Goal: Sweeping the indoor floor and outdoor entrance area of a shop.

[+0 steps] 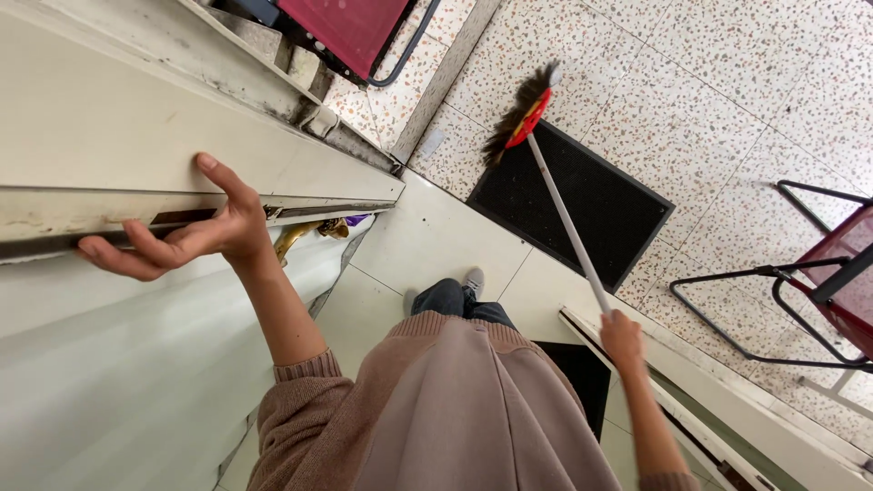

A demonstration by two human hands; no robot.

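Closest to me, the pink sweater [473,409] is filling the lower view. At left, I am gripping the door's edge [182,214] with my left hand [195,236], fingers curled round it. At right, my right hand [621,338] is closing around the broom's white handle [564,218], its bristles [516,114] hanging over the black mat [600,209].

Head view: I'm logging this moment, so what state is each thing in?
Left hand: open, gripping the door edge.
Right hand: closed around the broom handle.
Broom: tilted, bristles on the black doormat.
Door: open.
Doormat: flat on the speckled floor.
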